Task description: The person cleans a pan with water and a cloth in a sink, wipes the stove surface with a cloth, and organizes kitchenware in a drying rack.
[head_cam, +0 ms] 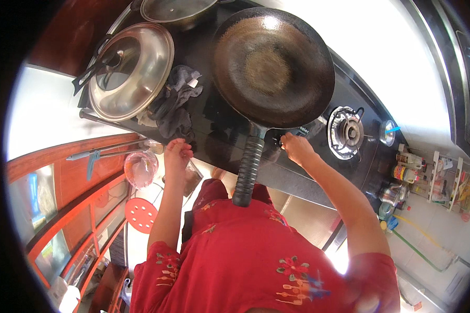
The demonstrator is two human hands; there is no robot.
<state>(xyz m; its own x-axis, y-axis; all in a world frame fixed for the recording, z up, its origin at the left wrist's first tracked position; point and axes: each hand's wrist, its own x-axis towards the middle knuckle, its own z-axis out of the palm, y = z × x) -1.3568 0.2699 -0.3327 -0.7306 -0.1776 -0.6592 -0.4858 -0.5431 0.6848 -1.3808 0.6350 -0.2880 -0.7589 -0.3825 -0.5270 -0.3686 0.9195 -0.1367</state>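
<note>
A dark wok [272, 68] stands on the black gas hob [215, 146], its ribbed black handle pointing towards my body. My right hand [293, 148] is at the hob's front control area, just right of the wok handle, with its fingertips closed on what looks like a control knob, mostly hidden by the fingers. My left hand [179, 152] hangs in front of the counter's edge with loosely curled fingers and nothing visible in it. Just beyond that hand lies a crumpled dark cloth [175, 101], beside a large steel lid with a glass centre [150, 74].
A bare burner [351, 132] and a small glass bowl [387, 133] are to the right. Bottles [409, 173] and a rack stand beyond. Another lidded pan [180, 9] is at the back left. A lined bin [141, 170] and a red round stool [141, 215] are at lower left.
</note>
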